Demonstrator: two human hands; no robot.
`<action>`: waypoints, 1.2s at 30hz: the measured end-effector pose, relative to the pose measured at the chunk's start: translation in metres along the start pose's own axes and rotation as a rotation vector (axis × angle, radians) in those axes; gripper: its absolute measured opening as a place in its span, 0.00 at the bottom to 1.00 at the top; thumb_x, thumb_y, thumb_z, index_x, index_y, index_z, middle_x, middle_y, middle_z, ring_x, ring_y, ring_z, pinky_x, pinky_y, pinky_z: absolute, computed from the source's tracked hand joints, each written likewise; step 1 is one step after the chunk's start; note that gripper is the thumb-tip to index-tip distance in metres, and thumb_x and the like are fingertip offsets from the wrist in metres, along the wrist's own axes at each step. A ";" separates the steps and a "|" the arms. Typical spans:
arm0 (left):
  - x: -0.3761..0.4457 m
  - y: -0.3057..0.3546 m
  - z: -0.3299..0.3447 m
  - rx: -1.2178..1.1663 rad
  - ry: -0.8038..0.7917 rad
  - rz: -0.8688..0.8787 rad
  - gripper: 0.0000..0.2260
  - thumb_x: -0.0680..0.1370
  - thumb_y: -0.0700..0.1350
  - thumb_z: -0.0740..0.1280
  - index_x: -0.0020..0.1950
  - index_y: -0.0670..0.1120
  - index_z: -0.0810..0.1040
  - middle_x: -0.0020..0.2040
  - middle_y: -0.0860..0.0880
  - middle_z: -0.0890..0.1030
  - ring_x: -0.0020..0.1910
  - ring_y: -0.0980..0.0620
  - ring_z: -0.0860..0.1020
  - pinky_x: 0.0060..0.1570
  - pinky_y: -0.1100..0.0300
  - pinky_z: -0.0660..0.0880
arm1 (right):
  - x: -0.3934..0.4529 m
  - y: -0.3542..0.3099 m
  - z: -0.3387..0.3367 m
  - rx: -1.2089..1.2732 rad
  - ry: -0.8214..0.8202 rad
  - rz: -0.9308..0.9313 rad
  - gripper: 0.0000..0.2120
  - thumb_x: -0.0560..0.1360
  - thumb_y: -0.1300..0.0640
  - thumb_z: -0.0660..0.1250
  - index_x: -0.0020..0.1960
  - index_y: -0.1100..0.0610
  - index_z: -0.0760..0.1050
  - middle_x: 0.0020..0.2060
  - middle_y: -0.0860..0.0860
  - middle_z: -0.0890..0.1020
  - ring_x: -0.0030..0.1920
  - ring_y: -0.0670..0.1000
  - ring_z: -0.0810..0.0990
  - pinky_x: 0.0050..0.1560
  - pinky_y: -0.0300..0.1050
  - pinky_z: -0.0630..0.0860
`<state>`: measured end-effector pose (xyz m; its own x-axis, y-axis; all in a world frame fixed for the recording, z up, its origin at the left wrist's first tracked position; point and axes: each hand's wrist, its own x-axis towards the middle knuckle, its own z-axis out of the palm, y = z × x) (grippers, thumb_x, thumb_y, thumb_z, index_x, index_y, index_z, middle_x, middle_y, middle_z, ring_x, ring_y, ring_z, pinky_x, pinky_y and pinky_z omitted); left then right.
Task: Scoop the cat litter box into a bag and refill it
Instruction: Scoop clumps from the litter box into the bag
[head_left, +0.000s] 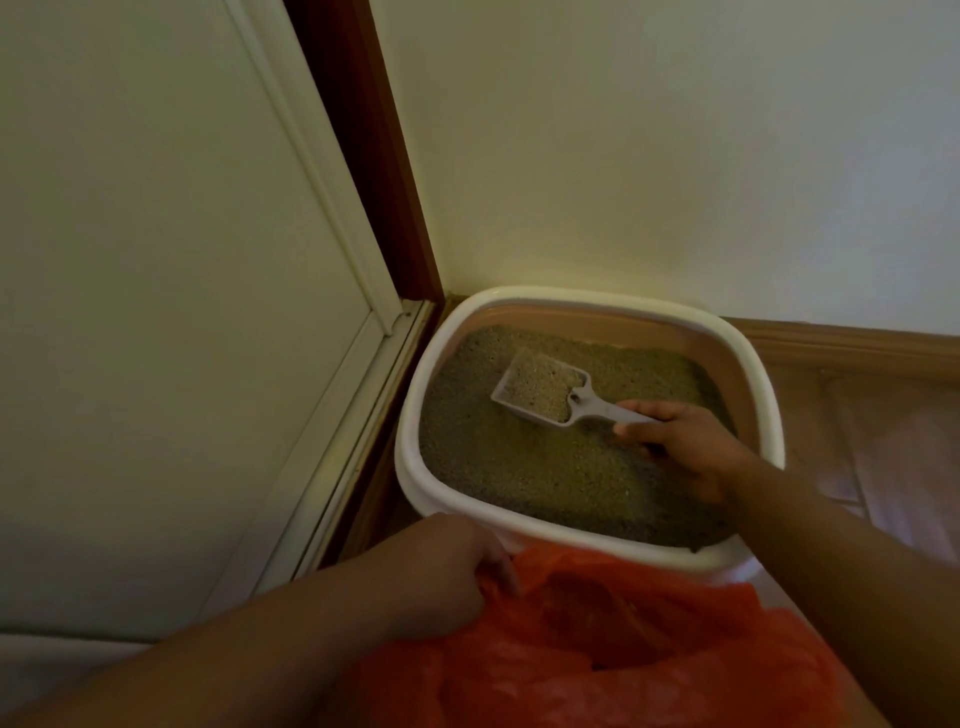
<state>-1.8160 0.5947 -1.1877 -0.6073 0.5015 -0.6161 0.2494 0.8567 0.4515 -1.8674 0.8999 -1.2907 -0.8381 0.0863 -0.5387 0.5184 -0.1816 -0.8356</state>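
A white-rimmed litter box (410, 467) sits in the room's corner, filled with tan litter (545, 478). A grey plastic scoop (540, 389) lies over the litter with its blade full of granules. My right hand (685, 441) grips the scoop's handle from the right side of the box. In front of the box's near edge is an orange plastic bag (597, 639), its mouth open and facing up. My left hand (447, 566) holds the bag's left rim, just below the near-left corner of the box.
A white door (156, 260) with a dark red-brown frame (374, 156) stands on the left. A pale wall (649, 156) rises behind the box, with a wooden skirting board (857, 348) to the right. The floor (909, 457) right of the box is pale.
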 end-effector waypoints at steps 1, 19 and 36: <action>0.000 0.001 0.000 0.000 0.000 -0.003 0.23 0.73 0.35 0.63 0.58 0.59 0.85 0.57 0.60 0.83 0.50 0.63 0.81 0.49 0.69 0.78 | 0.000 0.001 -0.002 0.005 0.007 -0.005 0.18 0.72 0.68 0.74 0.60 0.57 0.83 0.56 0.56 0.85 0.54 0.57 0.82 0.58 0.50 0.79; -0.004 0.013 0.002 -0.009 -0.007 -0.010 0.23 0.75 0.35 0.64 0.59 0.60 0.84 0.57 0.59 0.83 0.49 0.63 0.81 0.48 0.66 0.80 | -0.025 -0.016 -0.024 -0.298 -0.036 -0.075 0.15 0.72 0.64 0.75 0.58 0.54 0.84 0.52 0.56 0.85 0.50 0.56 0.81 0.50 0.45 0.79; -0.006 0.015 0.004 -0.017 -0.012 -0.030 0.24 0.75 0.34 0.64 0.56 0.62 0.84 0.54 0.61 0.82 0.47 0.63 0.81 0.44 0.68 0.79 | -0.036 -0.026 -0.053 -0.609 -0.067 -0.114 0.12 0.72 0.62 0.77 0.53 0.50 0.86 0.52 0.50 0.85 0.55 0.53 0.81 0.52 0.44 0.78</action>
<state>-1.8057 0.6047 -1.1798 -0.6052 0.4774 -0.6370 0.2184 0.8691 0.4439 -1.8420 0.9532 -1.2552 -0.8927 0.0073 -0.4506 0.4122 0.4179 -0.8096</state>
